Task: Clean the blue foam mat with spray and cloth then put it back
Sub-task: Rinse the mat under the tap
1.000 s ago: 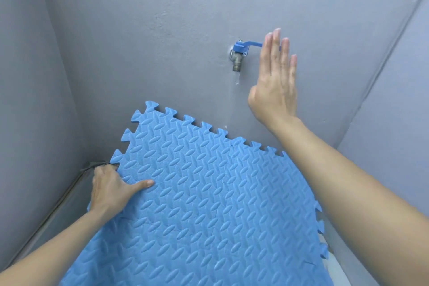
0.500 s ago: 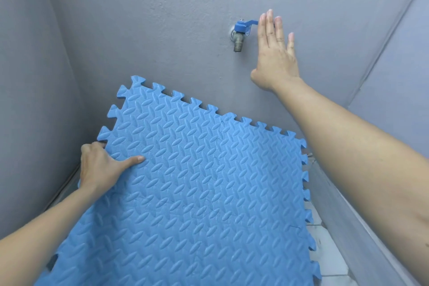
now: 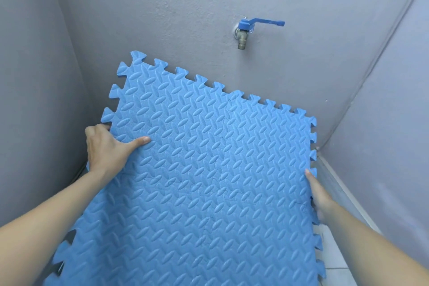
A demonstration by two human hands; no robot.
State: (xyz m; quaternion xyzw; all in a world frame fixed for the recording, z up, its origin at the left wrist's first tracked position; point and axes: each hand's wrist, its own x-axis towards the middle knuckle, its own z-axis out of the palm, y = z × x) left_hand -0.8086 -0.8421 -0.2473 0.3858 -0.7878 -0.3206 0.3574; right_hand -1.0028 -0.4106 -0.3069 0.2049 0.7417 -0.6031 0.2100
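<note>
Blue foam mat (image 3: 204,181), a large sheet of interlocking tiles with a raised oval tread and jigsaw-toothed edges, fills the middle of our view. We hold it tilted in a grey-walled corner, its far toothed edge raised toward the far wall (image 3: 162,7) and its near part dropping out of view below us. Whether that far edge touches the wall, we cannot tell.

Our left hand (image 3: 108,150) grips the left edge: the thumb (image 3: 139,141) lies flat on the patterned top face and the fingers (image 3: 97,127) curl around the toothed rim to the hidden underside. Our right hand (image 3: 319,197) meets the right edge lower down. Its fingers lie along the rim, seemingly closing on it, though the underside is hidden and we cannot tell how firm that hold is. The mat spans the whole gap between the two hands.

On the far wall above the mat sits a brass tap (image 3: 242,38) with a blue lever (image 3: 264,23) pointing right. No water runs from it. A strip of pale tiled floor (image 3: 336,269) shows at the near right.

We see no spray bottle and no cloth, and the mat shows no visible wetness or foam. We judge that the cleaning is either finished or not begun; these views do not settle which. Putting the mat back is clearly still to do.
</note>
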